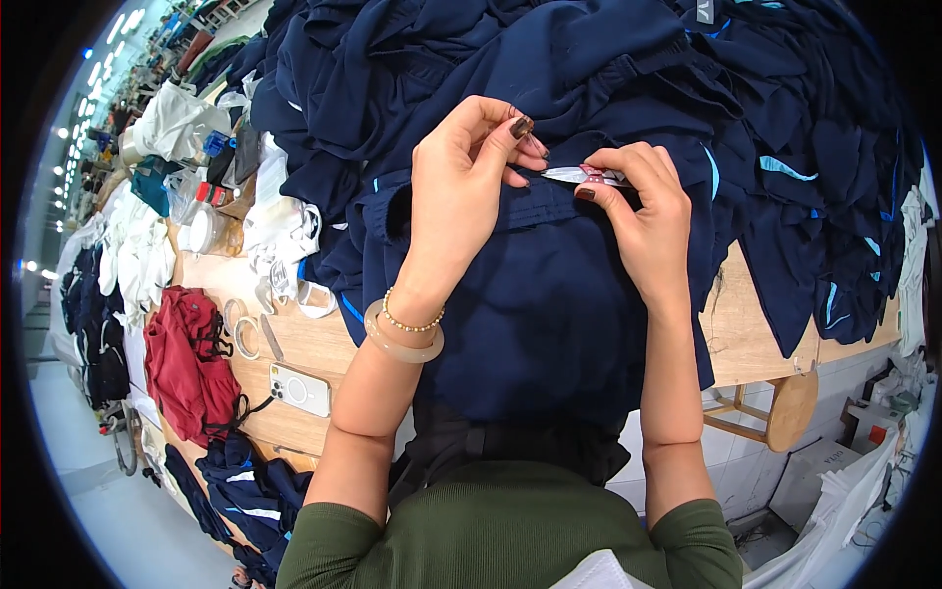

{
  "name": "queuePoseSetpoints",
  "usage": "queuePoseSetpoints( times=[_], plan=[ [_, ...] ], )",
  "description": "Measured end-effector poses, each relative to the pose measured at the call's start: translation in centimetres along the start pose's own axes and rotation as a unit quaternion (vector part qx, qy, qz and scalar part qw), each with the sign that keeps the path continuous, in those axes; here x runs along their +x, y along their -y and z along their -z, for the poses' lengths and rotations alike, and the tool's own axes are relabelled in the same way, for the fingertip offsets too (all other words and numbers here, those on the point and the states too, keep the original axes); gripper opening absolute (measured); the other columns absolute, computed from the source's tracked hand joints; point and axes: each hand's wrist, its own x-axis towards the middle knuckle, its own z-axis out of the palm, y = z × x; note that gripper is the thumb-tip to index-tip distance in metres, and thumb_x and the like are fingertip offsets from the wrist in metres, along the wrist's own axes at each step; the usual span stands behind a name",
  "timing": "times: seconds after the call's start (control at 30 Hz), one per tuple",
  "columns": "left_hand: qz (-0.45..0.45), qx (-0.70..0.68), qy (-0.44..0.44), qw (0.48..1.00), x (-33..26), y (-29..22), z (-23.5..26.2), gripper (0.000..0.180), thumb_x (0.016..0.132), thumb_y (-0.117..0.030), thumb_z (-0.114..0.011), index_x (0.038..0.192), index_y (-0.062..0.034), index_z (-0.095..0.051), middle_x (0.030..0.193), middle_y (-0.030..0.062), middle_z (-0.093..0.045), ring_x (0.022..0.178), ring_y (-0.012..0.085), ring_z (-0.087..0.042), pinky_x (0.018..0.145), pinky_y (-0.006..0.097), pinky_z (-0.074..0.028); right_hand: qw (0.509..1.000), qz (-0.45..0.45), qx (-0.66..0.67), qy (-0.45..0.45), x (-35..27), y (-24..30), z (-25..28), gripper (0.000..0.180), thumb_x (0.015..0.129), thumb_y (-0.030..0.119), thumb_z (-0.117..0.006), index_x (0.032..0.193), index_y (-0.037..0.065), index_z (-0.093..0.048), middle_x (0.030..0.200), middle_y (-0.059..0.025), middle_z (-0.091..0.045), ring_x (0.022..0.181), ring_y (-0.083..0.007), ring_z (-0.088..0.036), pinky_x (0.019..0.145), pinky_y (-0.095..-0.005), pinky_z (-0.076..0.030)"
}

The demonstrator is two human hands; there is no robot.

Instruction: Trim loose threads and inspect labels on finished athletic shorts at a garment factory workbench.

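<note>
A navy garment with a gathered elastic waistband (535,304) lies over the table edge in front of me. Above its waistband my left hand (459,187) is closed, thumb pressed toward the fingertips. Whatever sits in that pinch is too small to make out. My right hand (650,201) grips a small pair of thread snips (563,175) with silver blades. The blades point left, toward my left fingertips, just over the waistband. Part of the snips is hidden under my right fingers.
A large heap of navy garments (412,69) with light blue trim covers the far table. At left lie a red bag (186,358), a white phone (300,390), a tape roll (245,337) and white cloths (280,221). A wooden stool (790,412) stands at right.
</note>
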Motion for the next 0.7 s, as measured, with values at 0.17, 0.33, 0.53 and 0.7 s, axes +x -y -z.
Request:
queuePoseSetpoints(
  times=[0.17, 0.33, 0.53, 0.7],
  plan=[
    [0.000, -0.003, 0.001, 1.000, -0.12, 0.01, 0.11, 0.015, 0.100, -0.008, -0.052, 0.096, 0.0029, -0.062, 0.082, 0.0080, -0.069, 0.075, 0.0119, -0.069, 0.061, 0.020, -0.053, 1.000, 0.018, -0.012, 0.009, 0.08, -0.13, -0.33, 0.018, 0.073, 0.002, -0.075, 0.090, 0.000, -0.066, 0.083, -0.0053, -0.063, 0.079, -0.0188, -0.055, 0.070, -0.0287, -0.045],
    [0.004, -0.012, -0.007, 1.000, -0.16, 0.11, 0.41, 0.015, 0.100, -0.008, -0.052, 0.096, 0.0027, -0.061, 0.082, 0.0082, -0.069, 0.075, 0.0120, -0.069, 0.062, 0.021, -0.053, 1.000, -0.005, 0.000, -0.004, 0.04, 0.12, 0.16, 0.020, 0.073, 0.001, -0.075, 0.090, 0.000, -0.066, 0.083, -0.0049, -0.063, 0.079, -0.0180, -0.055, 0.070, -0.0284, -0.045],
    [0.009, -0.020, -0.007, 1.000, -0.08, 0.03, 0.35, 0.014, 0.100, -0.008, -0.052, 0.096, 0.0026, -0.061, 0.082, 0.0085, -0.069, 0.074, 0.0123, -0.069, 0.062, 0.021, -0.053, 1.000, 0.003, 0.008, -0.001, 0.06, 0.02, -0.12, 0.020, 0.072, 0.005, -0.076, 0.089, 0.001, -0.066, 0.084, -0.0051, -0.062, 0.078, -0.0218, -0.053, 0.069, -0.0317, -0.044],
    [0.007, -0.022, 0.000, 1.000, -0.13, 0.03, 0.32, 0.014, 0.100, -0.007, -0.052, 0.095, 0.0027, -0.061, 0.082, 0.0085, -0.069, 0.074, 0.0125, -0.069, 0.061, 0.021, -0.053, 1.000, 0.009, 0.003, 0.005, 0.16, -0.03, -0.30, 0.021, 0.072, 0.006, -0.077, 0.089, 0.002, -0.066, 0.084, -0.0049, -0.062, 0.077, -0.0219, -0.053, 0.069, -0.0316, -0.044]
  ],
)
